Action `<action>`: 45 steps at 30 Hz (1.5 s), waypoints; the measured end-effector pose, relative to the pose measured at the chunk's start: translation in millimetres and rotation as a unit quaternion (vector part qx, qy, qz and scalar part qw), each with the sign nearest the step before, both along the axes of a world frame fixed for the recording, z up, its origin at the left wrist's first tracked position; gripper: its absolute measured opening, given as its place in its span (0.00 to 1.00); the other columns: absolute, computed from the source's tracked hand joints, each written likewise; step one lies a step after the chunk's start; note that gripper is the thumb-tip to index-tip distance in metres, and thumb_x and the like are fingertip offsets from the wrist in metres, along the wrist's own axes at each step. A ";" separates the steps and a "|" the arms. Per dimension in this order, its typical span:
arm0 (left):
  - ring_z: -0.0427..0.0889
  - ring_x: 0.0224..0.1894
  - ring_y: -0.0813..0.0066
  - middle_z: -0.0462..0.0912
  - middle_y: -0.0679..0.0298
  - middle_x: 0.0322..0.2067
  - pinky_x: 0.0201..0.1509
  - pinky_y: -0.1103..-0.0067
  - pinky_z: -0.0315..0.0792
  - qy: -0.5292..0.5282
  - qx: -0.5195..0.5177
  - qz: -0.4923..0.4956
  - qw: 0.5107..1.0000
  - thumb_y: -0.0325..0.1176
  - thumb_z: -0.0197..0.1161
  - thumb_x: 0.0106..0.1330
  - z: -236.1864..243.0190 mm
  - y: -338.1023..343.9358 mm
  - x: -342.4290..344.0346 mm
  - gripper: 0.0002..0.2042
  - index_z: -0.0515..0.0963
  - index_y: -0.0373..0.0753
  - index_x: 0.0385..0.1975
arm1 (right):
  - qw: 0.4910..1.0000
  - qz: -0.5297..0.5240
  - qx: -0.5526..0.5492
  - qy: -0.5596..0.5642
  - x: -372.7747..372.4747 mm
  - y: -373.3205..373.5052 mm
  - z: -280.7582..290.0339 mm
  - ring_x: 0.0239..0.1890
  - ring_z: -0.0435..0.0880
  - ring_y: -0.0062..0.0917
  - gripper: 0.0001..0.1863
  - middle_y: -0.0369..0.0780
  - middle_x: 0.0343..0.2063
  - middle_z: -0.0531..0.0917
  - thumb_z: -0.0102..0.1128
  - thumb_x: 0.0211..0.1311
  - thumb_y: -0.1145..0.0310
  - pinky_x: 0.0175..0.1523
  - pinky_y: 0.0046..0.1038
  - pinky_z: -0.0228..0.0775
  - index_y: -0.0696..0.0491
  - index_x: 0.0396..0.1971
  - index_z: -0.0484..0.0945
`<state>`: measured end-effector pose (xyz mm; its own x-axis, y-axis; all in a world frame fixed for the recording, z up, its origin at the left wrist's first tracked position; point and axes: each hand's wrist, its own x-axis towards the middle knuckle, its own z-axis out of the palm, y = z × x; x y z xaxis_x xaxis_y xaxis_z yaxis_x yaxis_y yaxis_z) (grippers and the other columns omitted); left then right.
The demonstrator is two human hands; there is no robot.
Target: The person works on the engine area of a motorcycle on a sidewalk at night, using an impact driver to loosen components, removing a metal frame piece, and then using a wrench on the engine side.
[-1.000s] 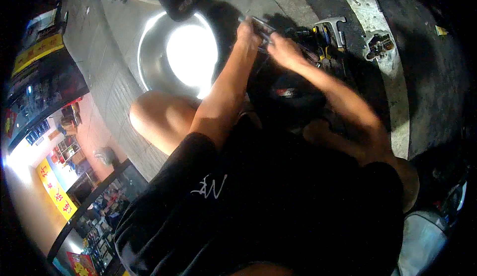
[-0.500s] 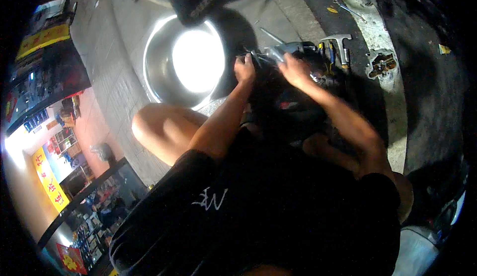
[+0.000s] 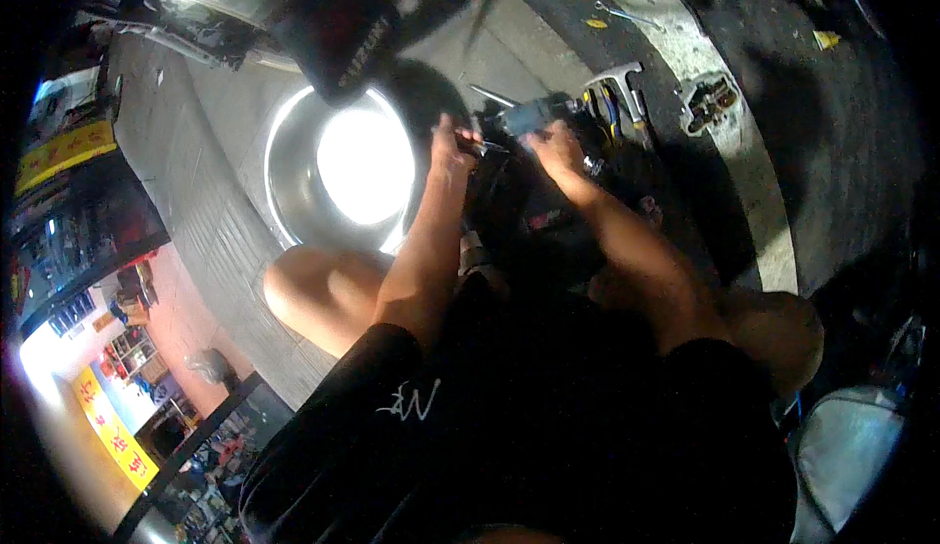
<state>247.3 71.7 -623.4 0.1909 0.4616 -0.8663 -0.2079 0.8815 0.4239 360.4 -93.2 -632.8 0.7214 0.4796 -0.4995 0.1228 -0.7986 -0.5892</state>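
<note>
My left hand [image 3: 451, 144] is closed around a small dark piece with a shiny metal end [image 3: 493, 146], whose kind I cannot make out. To its right, my right hand [image 3: 558, 151] is curled at the near side of a blue-grey power tool [image 3: 534, 116], apparently gripping it; blur and shadow hide part of the fingers. A slim metal rod [image 3: 493, 95] lies just beyond the tool. Left of my left hand stands a large shiny metal basin [image 3: 294, 201], its inside glaring with light.
A hammer [image 3: 619, 79] and pliers [image 3: 612, 113] lie right of the power tool. Farther right, a metal engine part [image 3: 709, 103] rests on a pale strip of ground. A wrench [image 3: 627, 15] lies beyond. A black flap of a vehicle [image 3: 343, 45] overhangs the basin's far side.
My view has shifted, showing more of the vehicle ahead. My right hand has moved slightly rightward relative to the tools, and the power tool shows more sharply. My left hand stays closed.
</note>
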 end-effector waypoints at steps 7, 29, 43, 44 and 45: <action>0.60 0.14 0.78 0.60 0.71 0.13 0.18 0.78 0.63 -0.043 0.035 0.009 0.998 0.46 0.52 0.70 5.6 26.8 -10.1 0.13 0.70 0.44 0.29 | 0.994 0.048 -0.044 0.084 -24.2 3.3 -13.6 0.53 0.77 0.45 0.39 0.49 0.50 0.78 0.65 0.46 0.39 0.56 0.41 0.68 0.56 0.50 0.73; 0.53 0.11 0.82 0.55 0.75 0.10 0.19 0.80 0.60 -0.319 0.052 0.007 0.946 0.45 0.43 0.74 93.0 54.0 111.9 0.18 0.69 0.41 0.26 | 0.966 -0.077 0.246 0.020 8.9 -23.3 147.7 0.30 0.82 0.28 0.26 0.42 0.28 0.85 0.66 0.53 0.46 0.42 0.30 0.71 0.59 0.29 0.83; 0.51 0.11 0.83 0.55 0.76 0.12 0.20 0.79 0.57 -0.450 -0.056 -0.028 0.891 0.46 0.48 0.71 138.3 -47.6 177.6 0.13 0.68 0.44 0.31 | 0.893 -0.238 0.361 0.124 13.7 -81.5 201.5 0.27 0.77 0.19 0.15 0.37 0.33 0.81 0.63 0.59 0.65 0.34 0.21 0.71 0.57 0.41 0.78; 0.51 0.11 0.83 0.55 0.76 0.12 0.20 0.79 0.57 -0.466 -0.064 -0.024 0.882 0.46 0.48 0.71 143.2 -53.5 183.7 0.13 0.68 0.44 0.30 | 0.889 -0.232 0.374 0.129 10.9 -79.3 210.1 0.28 0.77 0.19 0.14 0.37 0.33 0.81 0.63 0.59 0.66 0.35 0.21 0.71 0.57 0.42 0.77; 0.52 0.11 0.83 0.56 0.76 0.12 0.20 0.79 0.56 -0.457 -0.087 -0.055 0.883 0.45 0.47 0.71 145.7 -58.7 184.7 0.12 0.68 0.45 0.30 | 0.884 -0.226 0.388 0.134 8.2 -76.1 220.6 0.29 0.77 0.19 0.14 0.37 0.33 0.81 0.62 0.59 0.67 0.36 0.22 0.71 0.57 0.42 0.77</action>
<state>432.0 13.0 -477.7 0.8834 0.2718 -0.3817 -0.3019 0.9531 -0.0200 368.6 -169.2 -412.2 0.8326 0.4457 -0.3288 -0.3317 -0.0742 -0.9405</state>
